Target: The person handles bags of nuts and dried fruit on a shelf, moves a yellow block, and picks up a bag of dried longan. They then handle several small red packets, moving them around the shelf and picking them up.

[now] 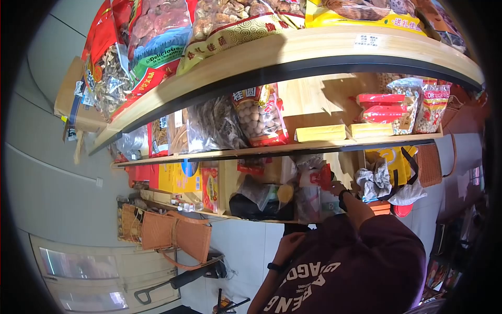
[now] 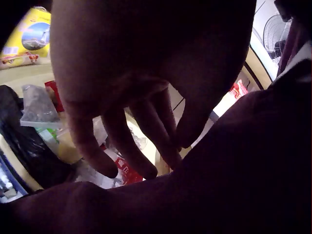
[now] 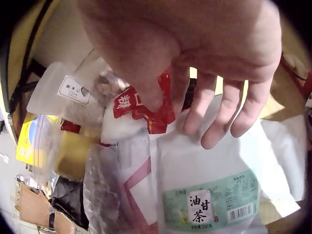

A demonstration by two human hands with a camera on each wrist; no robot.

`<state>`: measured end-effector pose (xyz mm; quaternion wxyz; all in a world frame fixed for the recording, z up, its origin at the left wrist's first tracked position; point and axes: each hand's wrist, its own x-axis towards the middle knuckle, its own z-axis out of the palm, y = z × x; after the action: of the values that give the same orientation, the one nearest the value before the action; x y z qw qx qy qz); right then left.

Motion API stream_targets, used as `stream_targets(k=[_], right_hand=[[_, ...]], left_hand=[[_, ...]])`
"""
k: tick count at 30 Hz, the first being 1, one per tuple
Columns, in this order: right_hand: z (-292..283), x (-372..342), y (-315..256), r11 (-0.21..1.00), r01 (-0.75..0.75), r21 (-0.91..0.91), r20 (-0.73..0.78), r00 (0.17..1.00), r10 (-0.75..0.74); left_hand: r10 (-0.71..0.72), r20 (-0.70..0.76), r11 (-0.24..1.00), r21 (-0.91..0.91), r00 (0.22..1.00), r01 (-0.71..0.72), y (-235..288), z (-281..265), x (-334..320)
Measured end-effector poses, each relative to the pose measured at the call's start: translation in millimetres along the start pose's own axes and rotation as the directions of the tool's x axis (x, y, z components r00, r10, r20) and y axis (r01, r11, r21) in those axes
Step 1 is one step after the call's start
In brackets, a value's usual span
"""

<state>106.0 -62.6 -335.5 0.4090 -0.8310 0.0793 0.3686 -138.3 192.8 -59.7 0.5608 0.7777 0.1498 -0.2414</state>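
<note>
My right hand (image 1: 337, 189) reaches into the lower shelf; in the right wrist view the hand (image 3: 214, 63) pinches the red printed top of a bag (image 3: 161, 117) between thumb and index finger, the other fingers loosely extended. Just below those fingers stands a white pouch with a green label (image 3: 209, 204). Clear plastic bags (image 3: 102, 190) lie beside it. My left hand (image 1: 290, 245) is in front of the dark shirt; in the left wrist view this hand (image 2: 141, 97) hangs with loosely bent fingers and holds nothing.
Packed bags of dried food (image 1: 261, 118) and yellow boxes (image 1: 320, 133) fill the shelf above. A black bag (image 1: 261, 206) sits left of the plastic bags. Crumpled grey wrapping (image 1: 374, 180) is right of my reaching hand. A woven chair (image 1: 178, 235) stands on the floor.
</note>
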Motion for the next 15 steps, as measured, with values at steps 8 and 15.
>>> stream_targets(k=[8, 15], right_hand=[[15, -1, -6, 0.988, 0.087, -0.128, -0.107, 0.989, -0.101], [12, -26, -24, 0.714, 0.696, 0.076, -0.353, 0.689, -0.634]], left_hand=[[0.046, 0.074, 0.999, -0.018, 0.996, -0.044, -1, 4, 4], [0.068, 0.139, 0.997, -0.040, 0.988, -0.063, 4, 5, 21]])
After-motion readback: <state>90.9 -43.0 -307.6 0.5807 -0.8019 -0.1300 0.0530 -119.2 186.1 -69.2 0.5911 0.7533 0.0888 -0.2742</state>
